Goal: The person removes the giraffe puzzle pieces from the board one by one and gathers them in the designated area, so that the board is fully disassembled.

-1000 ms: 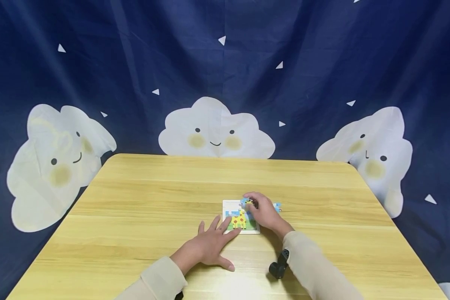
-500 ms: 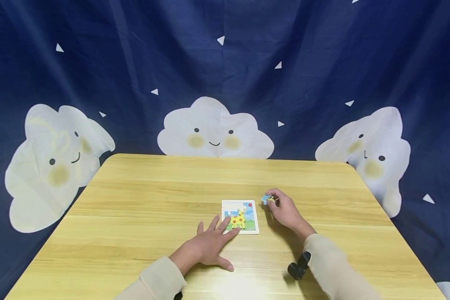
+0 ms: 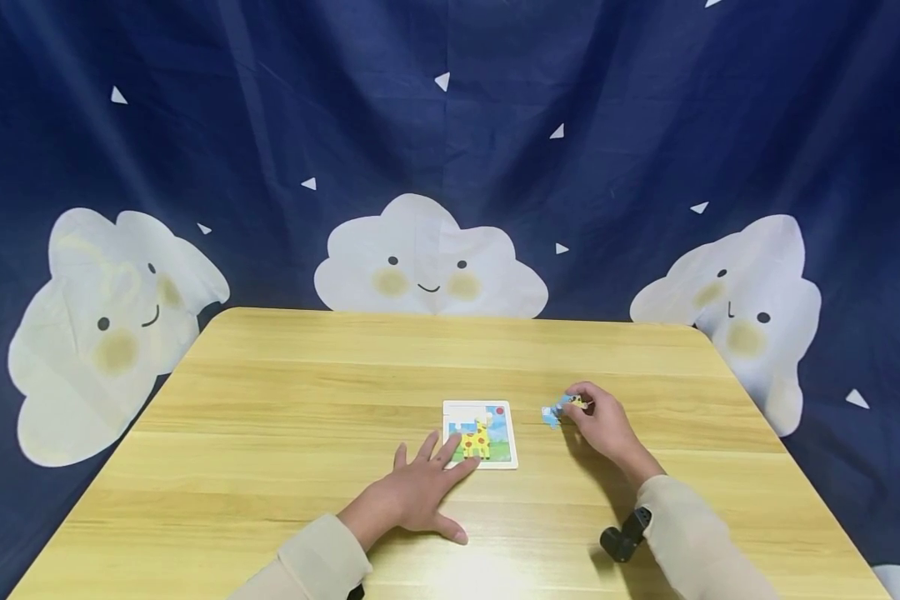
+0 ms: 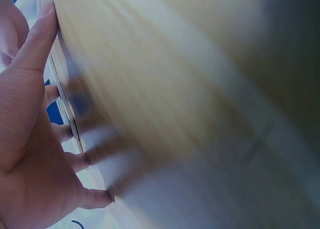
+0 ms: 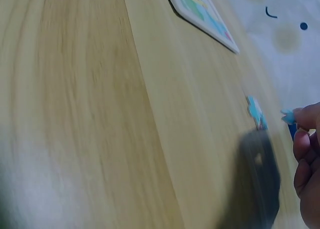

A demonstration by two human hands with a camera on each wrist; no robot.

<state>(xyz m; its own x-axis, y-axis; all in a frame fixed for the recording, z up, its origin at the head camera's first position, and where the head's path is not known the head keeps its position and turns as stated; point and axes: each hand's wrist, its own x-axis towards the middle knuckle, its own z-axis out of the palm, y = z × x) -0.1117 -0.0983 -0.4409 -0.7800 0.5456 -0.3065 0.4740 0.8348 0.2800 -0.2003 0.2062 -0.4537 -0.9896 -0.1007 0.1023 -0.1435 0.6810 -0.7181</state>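
A small white puzzle tray [image 3: 463, 414] with a giraffe picture lies mid-table, its upper left part showing bare white. My left hand [image 3: 423, 493] is spread with straight fingers, two fingertips resting on the tray's lower left part. To the tray's right, my right hand [image 3: 603, 425] pinches a jigsaw piece [image 3: 577, 402] in blue and yellow between thumb and fingers. Another blue jigsaw piece [image 3: 550, 415] lies on the table just left of those fingers. In the right wrist view, the held piece's blue end pokes out past the fingertips, the rest hidden.
The light wooden table [image 3: 307, 400] reaches back to a dark blue curtain [image 3: 450, 142] printed with smiling clouds. A black wrist camera [image 3: 626, 535] hangs below the right cuff, low over the wood.
My right hand has moved right, from over the tray to beside the loose piece, carrying the pinched jigsaw piece. The tray's picture is uncovered on that side. My left hand has stayed put.
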